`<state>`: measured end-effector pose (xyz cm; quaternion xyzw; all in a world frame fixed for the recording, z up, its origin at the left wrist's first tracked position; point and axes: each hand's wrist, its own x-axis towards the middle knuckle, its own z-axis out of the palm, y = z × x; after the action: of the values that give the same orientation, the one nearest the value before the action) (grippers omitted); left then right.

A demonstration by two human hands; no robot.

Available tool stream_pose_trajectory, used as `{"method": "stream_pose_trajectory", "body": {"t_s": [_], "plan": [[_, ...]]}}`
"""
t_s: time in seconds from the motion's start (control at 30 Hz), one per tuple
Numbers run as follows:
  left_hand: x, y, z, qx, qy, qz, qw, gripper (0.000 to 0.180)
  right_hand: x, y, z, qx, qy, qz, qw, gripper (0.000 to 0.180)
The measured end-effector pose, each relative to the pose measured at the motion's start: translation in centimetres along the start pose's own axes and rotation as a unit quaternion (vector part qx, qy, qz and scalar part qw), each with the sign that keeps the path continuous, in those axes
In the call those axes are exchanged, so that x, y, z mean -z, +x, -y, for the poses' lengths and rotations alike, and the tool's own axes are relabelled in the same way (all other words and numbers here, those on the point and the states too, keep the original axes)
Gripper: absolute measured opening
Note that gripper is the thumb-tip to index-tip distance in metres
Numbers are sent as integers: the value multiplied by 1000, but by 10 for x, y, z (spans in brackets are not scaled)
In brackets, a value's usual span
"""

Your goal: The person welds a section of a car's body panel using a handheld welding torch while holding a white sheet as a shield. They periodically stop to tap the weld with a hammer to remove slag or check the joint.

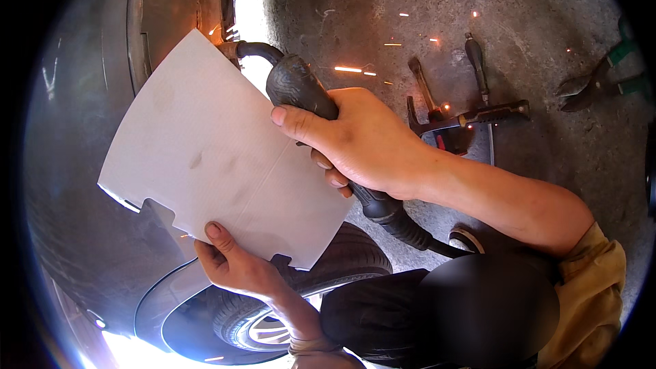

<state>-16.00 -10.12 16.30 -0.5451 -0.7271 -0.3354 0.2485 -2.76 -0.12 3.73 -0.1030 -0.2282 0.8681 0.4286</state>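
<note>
My right hand [362, 140] grips the black handle of a welding torch [301, 89], whose curved neck reaches up to a rusty metal edge of a car body [225, 44]. Bright light and orange sparks [348, 69] fly from that spot. My left hand [236, 263] holds the lower edge of a pale grey cardboard sheet [205, 150] upright, covering the area left of the torch. The torch cable [403, 225] runs down past my knee.
A dark car panel [75, 164] fills the left side, with a tyre and wheel [273, 321] below. On the concrete floor lie a hammer [424, 92], a screwdriver [476, 61], a locking clamp [478, 116] and green-handled snips [601, 75].
</note>
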Motion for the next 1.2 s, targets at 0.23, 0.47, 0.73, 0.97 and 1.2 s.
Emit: {"method": "stream_pose_trajectory", "body": {"t_s": [0.23, 0.47, 0.73, 0.97, 1.2], "plan": [[0, 1, 6, 1, -9, -3, 1000, 42, 3, 1, -1, 7, 13, 19, 1000, 44], [3, 0, 1, 4, 13, -40, 999, 41, 2, 5, -4, 14, -11, -10, 1000, 58], [37, -2, 6, 56, 22, -98, 993, 59, 8, 5, -12, -39, 48, 15, 998, 67], [25, -6, 6, 12, -1, -101, 995, 58, 7, 6, -14, -35, 64, 5, 997, 68], [20, -5, 11, -39, 13, -138, 990, 54, 14, 7, -7, -7, 36, -12, 999, 67]]}}
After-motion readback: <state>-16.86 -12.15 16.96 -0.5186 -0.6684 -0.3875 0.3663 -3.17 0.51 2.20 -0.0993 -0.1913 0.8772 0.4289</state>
